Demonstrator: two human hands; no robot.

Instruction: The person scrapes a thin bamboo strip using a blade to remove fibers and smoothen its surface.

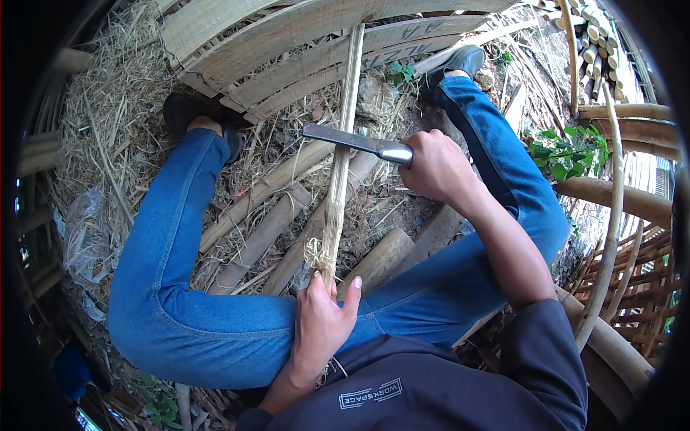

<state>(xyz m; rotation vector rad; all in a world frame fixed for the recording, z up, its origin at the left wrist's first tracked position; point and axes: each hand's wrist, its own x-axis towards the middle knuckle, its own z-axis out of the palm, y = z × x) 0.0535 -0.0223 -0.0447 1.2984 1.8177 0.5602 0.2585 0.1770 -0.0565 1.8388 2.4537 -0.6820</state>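
Note:
A long, pale bamboo strip runs from my lap up to a slatted wooden crate, its far end against the boards. My left hand grips the near end, the thumb raised beside it. Frayed fibres curl off the strip just above those fingers. In my right hand is a knife with a broad, dark, square-ended blade. The blade lies crosswise at the strip, about halfway along, pointing left. Its handle is mostly hidden in my closed fist, with a metal collar showing.
The slatted crate stands ahead, between my feet. Several cut bamboo poles lie between my legs amid shavings. At left is a clear plastic bag. Stacked bamboo, a leafy plant and a bamboo fence stand right.

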